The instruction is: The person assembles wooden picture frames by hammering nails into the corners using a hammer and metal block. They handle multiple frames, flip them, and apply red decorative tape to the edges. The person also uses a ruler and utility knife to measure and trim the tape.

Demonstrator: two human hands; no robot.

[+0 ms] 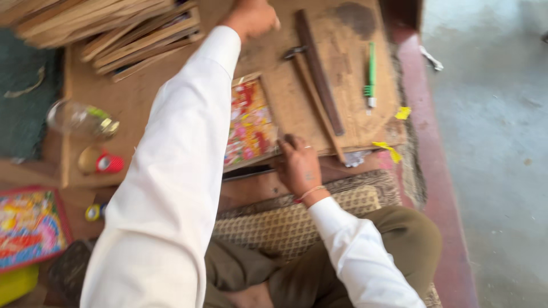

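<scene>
1. The low, flat wooden bench (337, 68) carries everything here, so the work goes best if the person sits square to it, cross-legged on the patterned woven mat (297, 222), with both arms free to move over the board.
2. The stack of thin pale wooden slats (114, 31) lies at the far left corner. The left hand (251, 17) stretches far forward beside it, near the top edge of the view; it looks loosely closed, but I cannot tell whether it holds anything. A long reach like this is steadier, I judge, when the other hand anchors the work.
3. The brightly coloured printed picture in a narrow wooden frame (250, 122) lies flat near the front edge of the bench, tilted a little. It should stay flat and pinned while the far arm moves.
4. Two long dark wooden strips (319, 74) lie side by side, just right of the picture, with a small metal tool at their far end.
5. The right hand (299, 165) rests at the picture's lower right corner, fingers curled and pressing down, gripping nothing that I can see.
6. A slim green-handled tool (371, 74) lies well to the right, near at hand when wanted.
</scene>
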